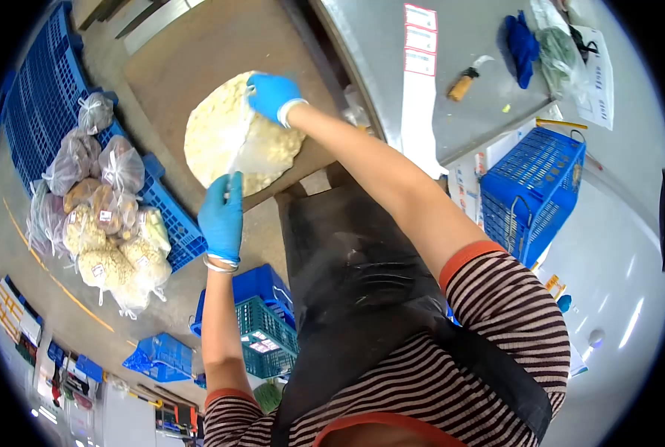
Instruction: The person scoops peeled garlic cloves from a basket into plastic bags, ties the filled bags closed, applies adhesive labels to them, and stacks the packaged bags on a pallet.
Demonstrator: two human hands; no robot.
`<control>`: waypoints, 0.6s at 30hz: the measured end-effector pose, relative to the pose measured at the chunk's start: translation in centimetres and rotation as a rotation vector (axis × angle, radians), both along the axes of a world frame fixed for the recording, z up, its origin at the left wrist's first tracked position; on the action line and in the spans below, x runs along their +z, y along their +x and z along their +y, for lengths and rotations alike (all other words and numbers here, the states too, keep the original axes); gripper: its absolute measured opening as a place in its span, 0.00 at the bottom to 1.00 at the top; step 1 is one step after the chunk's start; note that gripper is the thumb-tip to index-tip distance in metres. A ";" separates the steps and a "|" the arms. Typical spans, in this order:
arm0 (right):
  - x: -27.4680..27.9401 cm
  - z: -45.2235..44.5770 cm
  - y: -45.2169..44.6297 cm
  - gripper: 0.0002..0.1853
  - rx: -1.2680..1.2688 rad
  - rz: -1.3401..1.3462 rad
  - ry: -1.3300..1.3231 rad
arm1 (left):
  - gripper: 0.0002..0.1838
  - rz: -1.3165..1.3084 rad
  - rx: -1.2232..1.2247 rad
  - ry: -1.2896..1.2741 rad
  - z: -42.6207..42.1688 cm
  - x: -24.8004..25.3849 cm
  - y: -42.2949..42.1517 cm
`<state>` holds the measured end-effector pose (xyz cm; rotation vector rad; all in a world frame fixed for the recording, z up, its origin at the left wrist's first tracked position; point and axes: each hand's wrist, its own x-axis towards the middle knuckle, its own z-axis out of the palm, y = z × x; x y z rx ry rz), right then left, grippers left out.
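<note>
- big see-through bag point(212, 141) stuffed with pale chunks sits on the brown counter point(176, 56), ahead of the person and a bit left;
- left hand point(222, 216), blue glove, is at the bag's near side, thumb and fingers pinching the plastic;
- right hand point(273, 98), gloved too, pinches the same plastic at the far side, so it's stretched between the two;
- left of that, a heap of filled bags point(105, 264) by a blue pallet point(42, 97), some bags with labels;
- over right, gray counter point(362, 22) with a label strip point(420, 82), a wooden-handled knife point(463, 86) and blue cloth point(522, 48);
- blue crate point(530, 190) nearer, on the right
</note>
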<state>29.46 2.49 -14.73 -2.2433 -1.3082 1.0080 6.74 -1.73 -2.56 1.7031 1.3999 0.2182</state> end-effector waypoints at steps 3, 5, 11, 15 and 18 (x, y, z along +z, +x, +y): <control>8.1 -6.3 1.7 0.20 0.074 0.099 0.205 | 0.14 0.059 0.080 0.315 -1.0 3.0 3.4; 13.5 -10.8 4.4 0.20 0.053 0.195 0.264 | 0.17 -0.019 0.077 0.316 -2.2 5.0 6.0; 16.1 -22.8 14.5 0.20 -0.111 -0.421 0.320 | 0.12 -0.345 -0.112 -0.204 -7.6 8.4 16.1; 11.5 -26.5 18.0 0.15 -0.078 -0.349 0.291 | 0.21 -0.315 -0.096 -0.320 -10.3 5.6 23.4; 10.8 -26.4 19.2 0.11 -0.114 -0.167 0.310 | 0.26 -0.167 -0.080 -0.358 -10.3 3.1 27.5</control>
